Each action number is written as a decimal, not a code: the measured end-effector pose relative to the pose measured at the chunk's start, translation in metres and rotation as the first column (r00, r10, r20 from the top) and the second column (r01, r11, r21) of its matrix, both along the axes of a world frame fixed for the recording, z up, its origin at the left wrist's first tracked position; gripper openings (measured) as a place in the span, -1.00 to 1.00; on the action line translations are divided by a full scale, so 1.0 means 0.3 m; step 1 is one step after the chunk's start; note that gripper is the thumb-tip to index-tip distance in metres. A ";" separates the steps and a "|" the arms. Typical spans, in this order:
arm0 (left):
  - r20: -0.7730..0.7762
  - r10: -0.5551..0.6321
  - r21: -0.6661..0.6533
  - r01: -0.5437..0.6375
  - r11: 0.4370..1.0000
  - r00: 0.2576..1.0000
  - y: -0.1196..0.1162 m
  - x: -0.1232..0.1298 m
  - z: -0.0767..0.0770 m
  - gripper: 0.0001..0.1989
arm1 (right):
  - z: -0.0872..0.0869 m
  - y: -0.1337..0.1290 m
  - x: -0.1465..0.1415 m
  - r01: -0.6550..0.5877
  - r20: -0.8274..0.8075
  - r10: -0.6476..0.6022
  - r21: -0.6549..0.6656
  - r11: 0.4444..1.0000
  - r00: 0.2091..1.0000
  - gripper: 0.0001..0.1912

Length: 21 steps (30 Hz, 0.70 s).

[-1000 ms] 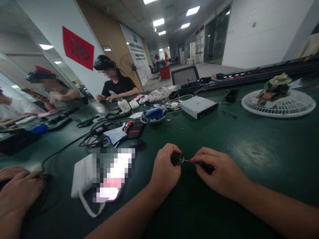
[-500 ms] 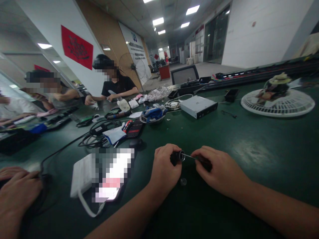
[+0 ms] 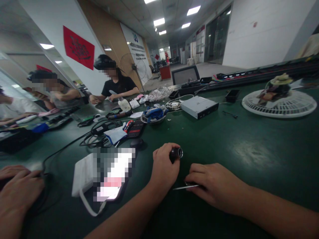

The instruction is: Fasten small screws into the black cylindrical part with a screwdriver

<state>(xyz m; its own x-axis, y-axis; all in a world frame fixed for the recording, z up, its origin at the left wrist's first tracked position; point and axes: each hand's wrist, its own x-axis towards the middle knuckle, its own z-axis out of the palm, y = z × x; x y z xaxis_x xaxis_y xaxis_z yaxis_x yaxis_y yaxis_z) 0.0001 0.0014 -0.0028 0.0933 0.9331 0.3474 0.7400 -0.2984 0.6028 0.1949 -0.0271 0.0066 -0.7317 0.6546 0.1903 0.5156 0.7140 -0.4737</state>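
The left hand (image 3: 164, 162) is closed around a small black cylinder (image 3: 176, 153), which it holds upright near the fingertips, a bright metal ring at its open end facing up and to the right. The right hand (image 3: 214, 186) lies low on the green worktop (image 3: 251, 151), well clear of the cylinder, its fingers curled over a screwdriver (image 3: 186, 187). Only the thin steel shaft shows, pointing left from under the fingers; the handle is hidden beneath them. The shaft's tip is apart from the cylinder, and the two hands do not touch.

Left of the hands lie a white pad (image 3: 82, 173) with a cord and a pixelated patch beside it, and a black mouse (image 3: 136, 143). Farther on are a coiled black cable (image 3: 96, 141), a metal bowl (image 3: 154, 119) holding something blue, and a silver optical drive (image 3: 199, 107). A round white fan guard (image 3: 279, 104) sits to the right with odd parts on it. At the lower left edge, a co-worker's hand (image 3: 18, 187) rests on something dark. Across the worktop, another co-worker (image 3: 118, 87) in a black shirt bends over small items, with a clear plastic bag (image 3: 159, 94) beyond.
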 end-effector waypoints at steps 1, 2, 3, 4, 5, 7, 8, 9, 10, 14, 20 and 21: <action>-0.001 -0.014 0.000 0.014 1.000 1.000 0.000 0.000 0.001 -0.67 | -0.002 0.004 0.001 0.021 -0.039 -0.022 -0.028 0.999 0.999 -0.77; -0.004 -0.031 0.001 0.031 1.000 1.000 0.000 0.000 0.004 -0.67 | -0.005 0.010 0.002 0.041 -0.093 -0.046 -0.056 0.998 0.995 -0.76; -0.009 -0.049 0.001 0.049 0.999 0.999 -0.001 0.000 0.006 -0.66 | -0.008 0.017 0.003 0.062 -0.156 -0.074 -0.083 0.995 0.985 -0.75; -0.017 -0.068 0.001 0.068 0.998 0.998 -0.002 0.001 0.009 -0.65 | -0.011 0.024 0.005 0.088 -0.224 -0.109 -0.104 0.991 0.968 -0.75; -0.024 -0.085 0.002 0.085 0.996 0.996 -0.003 0.002 0.013 -0.64 | -0.014 0.033 0.008 0.117 -0.289 -0.148 -0.122 0.986 0.946 -0.74; -0.035 -0.113 0.004 0.114 0.994 0.993 -0.006 0.005 0.018 -0.63 | -0.021 0.048 0.013 0.183 -0.377 -0.231 -0.158 0.970 0.897 -0.76; -0.037 -0.123 0.004 0.123 0.992 0.992 -0.008 0.006 0.021 -0.64 | -0.022 0.055 0.016 0.215 -0.400 -0.272 -0.182 0.960 0.875 -0.77; -0.037 -0.132 0.004 0.132 0.991 0.991 -0.009 0.008 0.023 -0.65 | -0.023 0.060 0.018 0.244 -0.413 -0.311 -0.207 0.947 0.856 -0.78; -0.036 -0.142 0.003 0.142 0.990 0.989 -0.010 0.009 0.024 -0.66 | -0.023 0.063 0.020 0.271 -0.420 -0.348 -0.232 0.934 0.838 -0.79; -0.037 -0.181 -0.004 0.181 0.983 0.983 -0.013 0.012 0.028 -0.67 | -0.017 0.063 0.021 0.326 -0.428 -0.433 -0.301 0.896 0.793 -0.86; -0.019 -0.268 0.014 0.268 0.963 0.963 -0.014 0.010 0.027 -0.69 | -0.024 0.062 0.021 0.443 -0.378 -0.563 -0.362 0.820 0.735 -0.81; -0.014 -0.279 0.024 0.279 0.960 0.960 -0.015 0.010 0.026 -0.69 | -0.025 0.063 0.022 0.443 -0.381 -0.562 -0.358 0.822 0.734 -0.81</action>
<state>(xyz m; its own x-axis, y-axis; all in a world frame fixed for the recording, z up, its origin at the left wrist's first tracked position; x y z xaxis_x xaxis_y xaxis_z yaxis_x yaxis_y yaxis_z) 0.0030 -0.0030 0.0051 0.3527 0.8602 0.3684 0.6313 -0.5093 0.5849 0.2014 -0.0082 -0.0009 -0.1493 0.9671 0.2062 0.4515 0.2522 -0.8559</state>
